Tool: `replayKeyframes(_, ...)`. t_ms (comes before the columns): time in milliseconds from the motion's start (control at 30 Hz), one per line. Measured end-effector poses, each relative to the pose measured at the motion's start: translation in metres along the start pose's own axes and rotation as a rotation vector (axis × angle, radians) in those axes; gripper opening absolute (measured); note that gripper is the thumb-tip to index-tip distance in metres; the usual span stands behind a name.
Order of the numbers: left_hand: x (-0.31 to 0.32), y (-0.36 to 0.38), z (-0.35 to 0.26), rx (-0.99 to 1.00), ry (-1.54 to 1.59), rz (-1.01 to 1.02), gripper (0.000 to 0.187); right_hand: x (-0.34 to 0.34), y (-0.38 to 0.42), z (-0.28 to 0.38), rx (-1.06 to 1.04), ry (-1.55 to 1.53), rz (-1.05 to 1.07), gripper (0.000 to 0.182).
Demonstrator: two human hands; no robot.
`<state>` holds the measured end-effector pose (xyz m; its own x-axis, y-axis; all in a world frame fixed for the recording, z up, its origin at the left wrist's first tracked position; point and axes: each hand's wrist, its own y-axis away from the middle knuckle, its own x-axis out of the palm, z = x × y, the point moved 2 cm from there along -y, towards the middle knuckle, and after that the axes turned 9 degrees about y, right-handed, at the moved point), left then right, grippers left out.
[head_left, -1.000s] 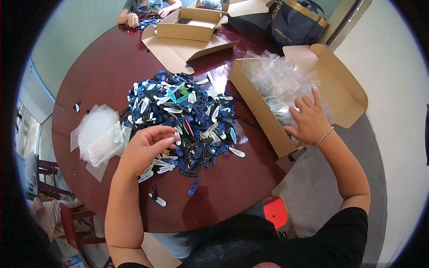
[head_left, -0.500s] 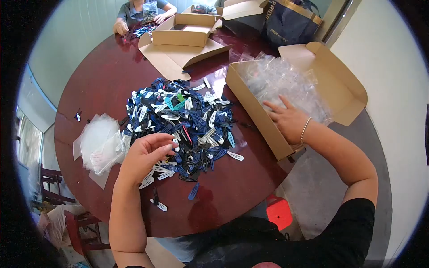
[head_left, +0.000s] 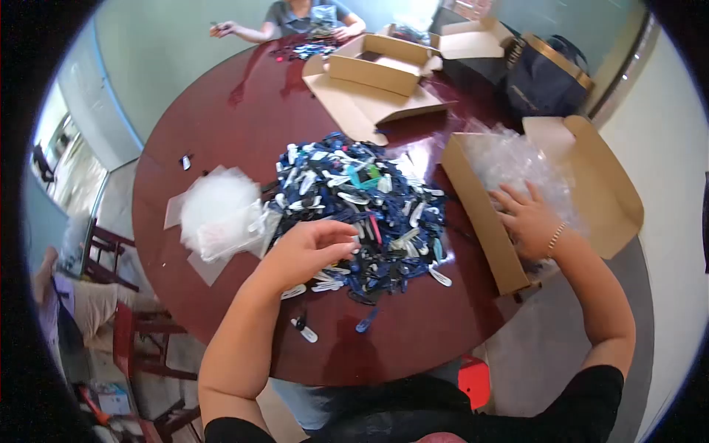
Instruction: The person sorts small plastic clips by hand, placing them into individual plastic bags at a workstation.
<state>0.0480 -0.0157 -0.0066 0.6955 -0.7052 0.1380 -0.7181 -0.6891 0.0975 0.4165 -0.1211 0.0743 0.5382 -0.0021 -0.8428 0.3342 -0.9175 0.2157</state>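
A heap of snap hair clips (head_left: 384, 210), mostly navy, black and white with a few green and pink ones, lies on the round table. Over its near left side hovers my left hand (head_left: 310, 251), fingers loosely bent and apart from the thumb; no clip is visibly gripped. My right hand (head_left: 528, 218) rests spread on the clear plastic bags (head_left: 521, 159) in an open cardboard box (head_left: 484, 214) to the right. Its fingertips are near the box's left wall. Left of the heap lies a stack of clear bags (head_left: 221, 207).
Across the red-brown table (head_left: 214, 118), a person (head_left: 299, 18) sits by another small pile of clips. An open carton (head_left: 384, 70) lies between us. A dark tote bag (head_left: 546, 77) stands at back right. Loose clips (head_left: 304, 330) lie near the front edge.
The view has swung left, so the table and its things appear further right. My right hand stays in the bag box and my left over the heap. The other person's hand has lifted outward.
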Motion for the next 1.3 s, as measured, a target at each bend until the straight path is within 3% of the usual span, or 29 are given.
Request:
replayKeyframes(167, -0.001, -0.001, 0.002, 0.021, -0.013, 0.015, 0.032, -0.016, 0.000, 0.003, 0.071, 0.054, -0.142, 0.031)
replayKeyframes(300, -0.001, -0.003, 0.003, 0.037, -0.061, 0.062, 0.032, -0.038, -0.008, 0.017, 0.037, 0.117, -0.336, 0.026)
replayKeyframes(367, 0.002, -0.002, -0.001, 0.052, -0.161, 0.044, 0.026, -0.049, -0.017, 0.034, 0.158, -0.076, -0.444, 0.021)
replayKeyframes(400, 0.002, 0.007, -0.006, 0.009, -0.198, 0.092, 0.024, -0.055, -0.041, 0.053, 0.075, -0.088, -0.473, 0.021)
replayKeyframes(467, 0.011, 0.012, -0.021, 0.011, -0.239, 0.273, 0.027, -0.071, -0.058, 0.084, 0.000, -0.273, -0.786, 0.012)
replayKeyframes(600, 0.023, 0.020, -0.016, 0.031, -0.184, 0.467, 0.032, -0.090, -0.114, 0.114, -0.078, -0.267, -0.689, 0.020)
replayKeyframes(667, 0.029, 0.024, -0.020, 0.102, -0.312, 0.611, 0.034, -0.102, -0.148, 0.138, -0.250, -0.350, -0.819, 0.023)
replayKeyframes(733, 0.029, 0.023, -0.013, 0.092, -0.354, 0.634, 0.037, -0.107, -0.177, 0.167, -0.325, -0.398, -0.761, 0.033)
replayKeyframes(900, 0.035, 0.035, -0.025, 0.223, -0.315, 0.848, 0.043, -0.124, -0.225, 0.216, -0.505, -0.413, -0.708, 0.034)
replayKeyframes(1067, 0.035, 0.034, -0.024, 0.214, -0.324, 0.859, 0.043, -0.115, -0.247, 0.226, -0.407, -0.048, -0.711, 0.021)
replayKeyframes(1167, 0.031, 0.032, -0.024, 0.209, -0.333, 0.804, 0.041, -0.117, -0.243, 0.216, -0.372, -0.132, -0.873, 0.023)
replayKeyframes(1300, 0.026, 0.027, -0.024, 0.128, -0.219, 0.680, 0.044, -0.112, -0.239, 0.201, -0.383, -0.255, -0.824, 0.025)
